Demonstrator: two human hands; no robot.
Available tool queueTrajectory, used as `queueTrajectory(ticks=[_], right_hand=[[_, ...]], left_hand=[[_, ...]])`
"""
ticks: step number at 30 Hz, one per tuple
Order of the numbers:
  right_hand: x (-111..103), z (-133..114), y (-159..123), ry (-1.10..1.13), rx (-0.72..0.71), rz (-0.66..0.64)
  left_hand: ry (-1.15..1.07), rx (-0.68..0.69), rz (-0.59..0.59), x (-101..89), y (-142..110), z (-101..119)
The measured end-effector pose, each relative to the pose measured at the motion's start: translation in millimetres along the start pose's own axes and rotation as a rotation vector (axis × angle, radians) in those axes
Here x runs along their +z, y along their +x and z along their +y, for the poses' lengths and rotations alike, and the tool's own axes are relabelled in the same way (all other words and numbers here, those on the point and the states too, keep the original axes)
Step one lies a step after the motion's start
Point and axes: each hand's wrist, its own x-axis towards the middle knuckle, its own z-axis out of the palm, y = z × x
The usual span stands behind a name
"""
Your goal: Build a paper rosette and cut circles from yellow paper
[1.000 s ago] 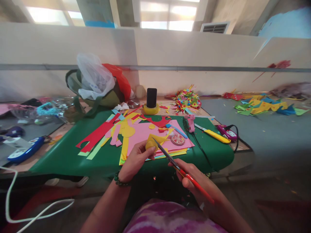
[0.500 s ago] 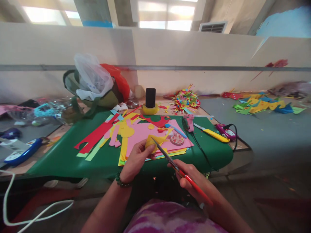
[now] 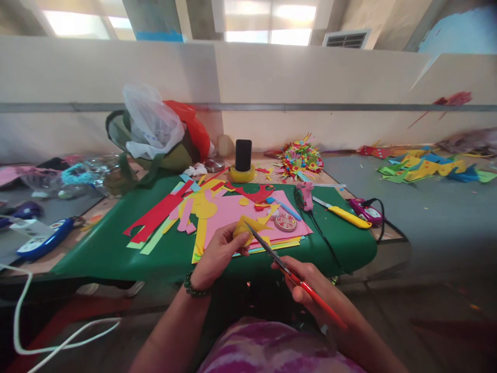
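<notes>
Between the thumb and fingers of my left hand (image 3: 221,251) is a piece of yellow paper (image 3: 241,226), partly covered by the thumb. My right hand (image 3: 306,280) is wrapped round the red handles of a pair of scissors (image 3: 267,247). The blades point up and to the left, their tips against the yellow paper. Just beyond lie pink sheets (image 3: 221,210) stacked over yellow and other coloured ones, with a round patterned disc (image 3: 285,222) and a blue pen (image 3: 287,209) on top.
A pink glue gun (image 3: 306,196) and a yellow utility knife (image 3: 349,216) lie right on the green mat (image 3: 104,248). Red strips (image 3: 155,217) are at left. A phone (image 3: 243,155), a colourful paper ball (image 3: 303,158) and a bag (image 3: 171,155) stand behind.
The view has shifted slightly. A pointed scrap of the yellow paper hangs a little lower by the scissor blades; both hands keep the same hold.
</notes>
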Motion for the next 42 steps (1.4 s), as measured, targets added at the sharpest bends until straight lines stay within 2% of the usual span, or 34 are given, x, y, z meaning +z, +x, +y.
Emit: queueTrajectory(ticks=[5,13,19,34,42], right_hand=[[-2.4,3.4,-1.2,-0.004,0.004,-0.019],[-4.5,-10.2,-1.7,-0.063,-0.002,-0.029],[-4.8,-2.3,-0.5,-0.032,-0.022,-0.032],[-5.7,2.8,-4.3,-0.028,0.028,-0.036],[-4.8,4.7,-4.9,-0.035,0.016,-0.022]], left_hand=[[0.012,-0.019,-0.008,-2.0,-0.7,1.2],[0.041,0.007,-0.029,1.4,-1.4,3.8],[0.093,0.008,-0.035,-0.4,-2.8,3.5],[0.09,-0.026,-0.095,-5.4,-3.6,1.6],[0.031,0.011,0.063,-5.4,-3.6,0.8]])
